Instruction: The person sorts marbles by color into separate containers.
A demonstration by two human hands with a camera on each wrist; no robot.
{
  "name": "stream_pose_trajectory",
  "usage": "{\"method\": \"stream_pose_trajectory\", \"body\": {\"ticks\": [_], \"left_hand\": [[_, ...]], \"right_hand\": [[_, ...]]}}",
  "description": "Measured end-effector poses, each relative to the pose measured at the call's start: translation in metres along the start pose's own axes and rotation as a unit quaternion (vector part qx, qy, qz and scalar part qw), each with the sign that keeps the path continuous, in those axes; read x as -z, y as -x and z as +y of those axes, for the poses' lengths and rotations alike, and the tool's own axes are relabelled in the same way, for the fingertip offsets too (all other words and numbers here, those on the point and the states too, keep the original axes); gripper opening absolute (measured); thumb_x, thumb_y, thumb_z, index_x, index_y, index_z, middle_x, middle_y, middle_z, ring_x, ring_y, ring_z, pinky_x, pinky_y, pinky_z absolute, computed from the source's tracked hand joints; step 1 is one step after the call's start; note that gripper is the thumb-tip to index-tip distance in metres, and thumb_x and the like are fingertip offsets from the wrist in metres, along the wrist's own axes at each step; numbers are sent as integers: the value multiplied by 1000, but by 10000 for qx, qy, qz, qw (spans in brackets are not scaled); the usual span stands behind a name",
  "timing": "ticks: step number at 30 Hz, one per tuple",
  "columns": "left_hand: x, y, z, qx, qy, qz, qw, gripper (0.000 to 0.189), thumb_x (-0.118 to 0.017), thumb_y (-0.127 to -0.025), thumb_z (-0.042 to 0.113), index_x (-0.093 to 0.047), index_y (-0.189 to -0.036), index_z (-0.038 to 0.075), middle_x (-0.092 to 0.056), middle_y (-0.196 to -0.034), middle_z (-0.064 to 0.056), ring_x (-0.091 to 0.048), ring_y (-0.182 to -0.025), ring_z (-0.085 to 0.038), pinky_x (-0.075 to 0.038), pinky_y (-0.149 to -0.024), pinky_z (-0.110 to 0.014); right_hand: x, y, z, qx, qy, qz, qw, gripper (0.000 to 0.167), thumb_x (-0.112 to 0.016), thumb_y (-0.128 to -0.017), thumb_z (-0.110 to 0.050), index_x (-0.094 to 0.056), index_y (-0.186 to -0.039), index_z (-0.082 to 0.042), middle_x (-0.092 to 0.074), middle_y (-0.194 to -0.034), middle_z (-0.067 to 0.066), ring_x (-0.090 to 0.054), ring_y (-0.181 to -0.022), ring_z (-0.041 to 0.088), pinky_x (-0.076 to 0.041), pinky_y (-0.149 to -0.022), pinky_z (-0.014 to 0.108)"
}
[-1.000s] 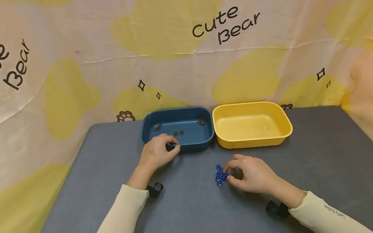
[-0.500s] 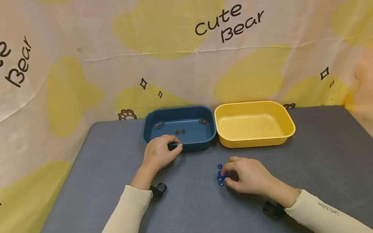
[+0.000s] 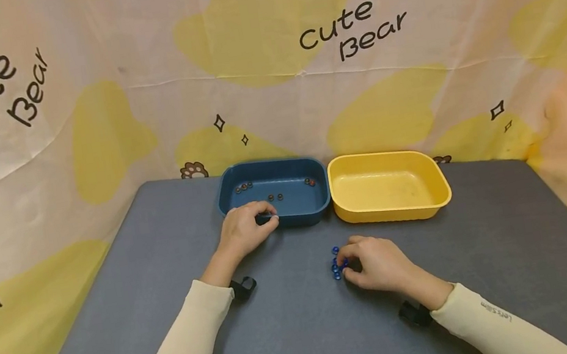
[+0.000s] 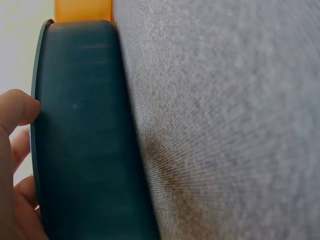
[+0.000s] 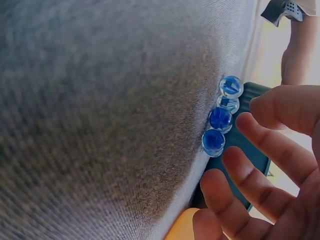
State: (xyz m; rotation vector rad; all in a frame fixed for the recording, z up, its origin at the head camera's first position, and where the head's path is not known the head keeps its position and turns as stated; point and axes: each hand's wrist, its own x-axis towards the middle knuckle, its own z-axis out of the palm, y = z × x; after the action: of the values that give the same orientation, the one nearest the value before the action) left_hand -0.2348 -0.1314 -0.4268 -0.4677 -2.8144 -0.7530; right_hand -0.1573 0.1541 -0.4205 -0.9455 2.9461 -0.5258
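Gripping the near rim of the blue bin (image 3: 299, 202), the left hand (image 3: 247, 227) has its thumb at the outer edge and its fingers behind the wall. The right hand (image 3: 383, 263) is relaxed and grasps nothing that shows, its bent fingers spread and its thumb and fingertips just beside the blue marbles (image 3: 336, 268); whether any fingertip touches one, I cannot tell. These marbles lie in a small cluster on the tabletop (image 3: 308, 334), to the left of the right hand and on the near side of the bins, and some are partly hidden by its fingers. Inside the blue bin, brown marbles (image 3: 271, 197) lie in three groups: three at the left, two in the middle, two at the right. The yellow bin (image 3: 385, 185) stands at the right, just beside the blue one. A printed cloth (image 3: 250, 34) hangs along the far side, and both sleeves are cream
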Motion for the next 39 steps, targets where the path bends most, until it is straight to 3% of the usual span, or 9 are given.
{"method": "stream_pose_trajectory", "body": {"ticks": [8, 17, 30, 39], "left_hand": [[3, 0, 2, -136, 153, 88, 9998, 9, -65, -87, 33, -70, -94, 29, -68, -100, 7, -64, -94, -14, -46, -90, -39], [2, 1, 3, -406, 108, 299, 9987, 9, -68, -87, 29, -71, -94, 26, -68, -95, 6, -64, -90, -14, -46, -81, -38], [-1, 3, 2, -413, 445, 539, 9967, 7, -69, -86, 27, -73, -91, 23, -69, -92, 5, -65, -89, -14, -46, -86, -40], [-5, 5, 1, -370, 527, 769, 9950, 6, -70, -85, 27, -73, -89, 24, -69, -89, 6, -64, -87, -12, -44, -81, -37]], "right_hand": [[-2, -2, 2, -17, 110, 40, 9999, 9, -75, -78, -25, -71, -86, -25, -59, -81, -9, -44, -58, 3, -36, -51, 19], [-5, -4, 3, -37, 275, 77, 9996, 10, -76, -77, -23, -72, -85, -25, -60, -82, -9, -44, -58, 2, -37, -51, 18], [-5, -6, 4, -24, 318, -1, 9995, 11, -78, -76, -22, -72, -85, -24, -60, -82, -9, -45, -61, 4, -38, -52, 19], [-5, -6, 2, -5, 328, -60, 9994, 13, -79, -74, -22, -71, -85, -24, -58, -80, -9, -44, -61, 4, -37, -51, 18]]}}
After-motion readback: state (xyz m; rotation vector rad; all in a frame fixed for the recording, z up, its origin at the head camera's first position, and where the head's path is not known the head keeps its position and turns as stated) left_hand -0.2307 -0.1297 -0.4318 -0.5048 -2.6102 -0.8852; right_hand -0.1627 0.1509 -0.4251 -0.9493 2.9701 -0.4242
